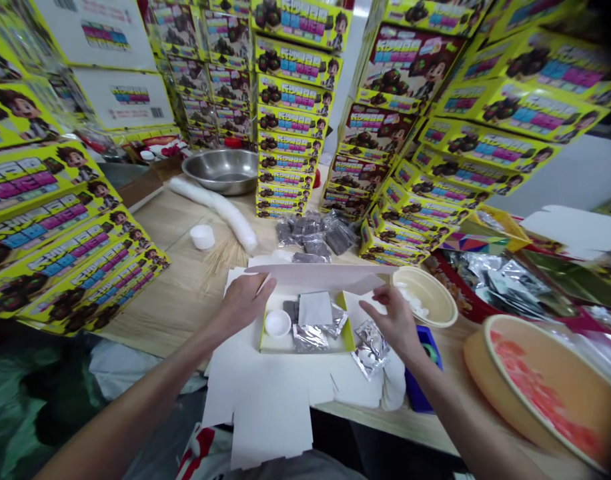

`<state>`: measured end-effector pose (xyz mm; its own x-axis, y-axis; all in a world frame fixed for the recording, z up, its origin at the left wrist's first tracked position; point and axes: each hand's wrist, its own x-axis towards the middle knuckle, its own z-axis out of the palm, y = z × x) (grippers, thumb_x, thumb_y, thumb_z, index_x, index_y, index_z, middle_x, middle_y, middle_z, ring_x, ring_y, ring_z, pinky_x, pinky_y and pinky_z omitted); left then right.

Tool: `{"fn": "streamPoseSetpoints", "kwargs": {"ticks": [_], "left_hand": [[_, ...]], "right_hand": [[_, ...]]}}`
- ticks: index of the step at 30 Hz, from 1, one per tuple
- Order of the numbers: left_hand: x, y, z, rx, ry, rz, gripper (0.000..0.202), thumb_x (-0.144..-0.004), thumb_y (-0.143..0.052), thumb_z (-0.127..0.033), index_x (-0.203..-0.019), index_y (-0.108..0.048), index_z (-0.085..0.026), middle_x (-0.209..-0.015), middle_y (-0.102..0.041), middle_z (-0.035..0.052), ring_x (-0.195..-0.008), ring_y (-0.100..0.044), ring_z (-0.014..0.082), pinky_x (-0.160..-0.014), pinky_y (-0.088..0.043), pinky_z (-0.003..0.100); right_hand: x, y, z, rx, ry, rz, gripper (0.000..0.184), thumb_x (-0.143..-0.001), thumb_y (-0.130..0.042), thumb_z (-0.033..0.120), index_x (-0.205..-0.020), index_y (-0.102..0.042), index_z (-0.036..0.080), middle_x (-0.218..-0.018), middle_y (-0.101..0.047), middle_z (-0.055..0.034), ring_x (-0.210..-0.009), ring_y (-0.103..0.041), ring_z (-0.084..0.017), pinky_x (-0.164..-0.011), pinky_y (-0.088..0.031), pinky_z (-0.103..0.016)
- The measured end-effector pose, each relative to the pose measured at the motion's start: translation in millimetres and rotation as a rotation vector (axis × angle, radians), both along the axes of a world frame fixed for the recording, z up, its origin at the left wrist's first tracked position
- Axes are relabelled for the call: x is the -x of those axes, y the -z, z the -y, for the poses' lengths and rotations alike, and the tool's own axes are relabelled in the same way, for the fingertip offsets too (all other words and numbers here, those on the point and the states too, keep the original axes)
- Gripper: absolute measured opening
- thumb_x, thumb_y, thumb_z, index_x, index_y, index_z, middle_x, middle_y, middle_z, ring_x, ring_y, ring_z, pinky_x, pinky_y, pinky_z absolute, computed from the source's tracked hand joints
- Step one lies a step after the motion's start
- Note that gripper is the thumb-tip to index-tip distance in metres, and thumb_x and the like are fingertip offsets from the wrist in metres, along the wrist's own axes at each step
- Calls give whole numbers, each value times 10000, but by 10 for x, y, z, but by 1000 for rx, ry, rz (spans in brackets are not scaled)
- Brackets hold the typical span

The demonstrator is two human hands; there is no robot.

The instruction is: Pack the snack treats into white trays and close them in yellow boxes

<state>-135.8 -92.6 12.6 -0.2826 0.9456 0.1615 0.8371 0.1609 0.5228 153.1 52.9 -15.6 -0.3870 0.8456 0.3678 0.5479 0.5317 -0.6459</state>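
Now L hand gripping white card flap, R hand open just beside it, yellow box below w/ foil packets, 1 white cup, all on wooden desk

Head camera looks forward, down at hands

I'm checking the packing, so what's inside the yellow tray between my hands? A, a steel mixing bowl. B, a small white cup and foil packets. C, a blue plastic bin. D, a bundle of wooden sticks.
B. The yellow tray between the left hand and the right hand holds a small white cup at its left end, beside foil packets.
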Motion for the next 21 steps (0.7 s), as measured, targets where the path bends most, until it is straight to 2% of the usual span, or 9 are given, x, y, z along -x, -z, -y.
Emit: {"fn": "streamPoseSetpoints", "kwargs": {"ticks": [1,3,6,9,11,13,16,18,21], "left_hand": [[25,-12,-5,13,11,-24,336,-907,-333,-356,-735,-561,-178,-749,-645,63,-799,-613,204,-764,-432,295],[74,-42,-25,34,31,-67,375,-910,-324,-384,-699,-551,-174,-723,-639,70,-769,-612,214,-741,-434,308],[76,-86,-63,19,52,-47,270,-876,-372,-312,-808,-583,-158,-848,-663,94,-840,-614,235,-769,-444,331],[-36,-62,-71,-24,-10,67,235,-796,-411,-169,-958,-580,-148,-952,-657,87,-884,-610,218,-799,-458,317],[-119,27,-31,-50,-90,73,277,-772,-407,-126,-990,-577,-136,-930,-653,90,-884,-607,220,-812,-464,323],[-155,170,61,-105,-79,39,300,-794,-390,-126,-1032,-572,-130,-953,-643,99,-921,-597,224,-860,-457,342],[-108,417,291,-170,134,9,359,-827,-392,-156,-1162,-522,-158,-1062,-605,98,-998,-569,214,-909,-452,344],[-49,565,468,-123,277,-7,480,-803,-487,-216,-1277,-431,-172,-1174,-537,118,-1065,-533,229,-900,-469,342],[15,721,679,-51,443,-79,813,-712,-648,-336,-1394,-256,-133,-1418,-278,203,-1268,-353,320,-1003,-400,415]], "right_hand": [[-21,-61,-87,18,12,-15,402,-696,-675,468,-927,-519,179,-879,-594,-71,-743,-569,-204,-669,-478,-340],[-5,-220,-254,90,-102,76,420,-691,-672,468,-963,-535,178,-883,-616,-71,-712,-571,-197,-629,-472,-316],[149,-448,-393,223,-372,287,222,-805,-533,399,-814,-576,182,-709,-628,-33,-635,-576,-181,-596,-446,-283],[326,-472,-314,356,-341,276,196,-834,-411,291,-742,-541,177,-587,-587,-16,-553,-569,-172,-542,-429,-267],[369,-334,-153,368,-270,199,164,-815,-392,249,-795,-535,172,-627,-592,-23,-571,-578,-177,-560,-446,-277],[329,-110,53,284,-255,113,183,-819,-379,237,-898,-531,172,-740,-606,-41,-669,-595,-192,-648,-474,-305],[170,254,349,175,-340,26,319,-824,-426,285,-1121,-467,177,-981,-577,-84,-901,-579,-229,-799,-481,-355],[52,430,482,128,-423,51,529,-785,-524,345,-1261,-379,164,-1141,-497,-133,-1070,-516,-274,-889,-460,-400],[-83,535,554,70,-566,168,808,-754,-611,410,-1403,-207,150,-1382,-268,-201,-1274,-346,-316,-1008,-384,-436]]}}
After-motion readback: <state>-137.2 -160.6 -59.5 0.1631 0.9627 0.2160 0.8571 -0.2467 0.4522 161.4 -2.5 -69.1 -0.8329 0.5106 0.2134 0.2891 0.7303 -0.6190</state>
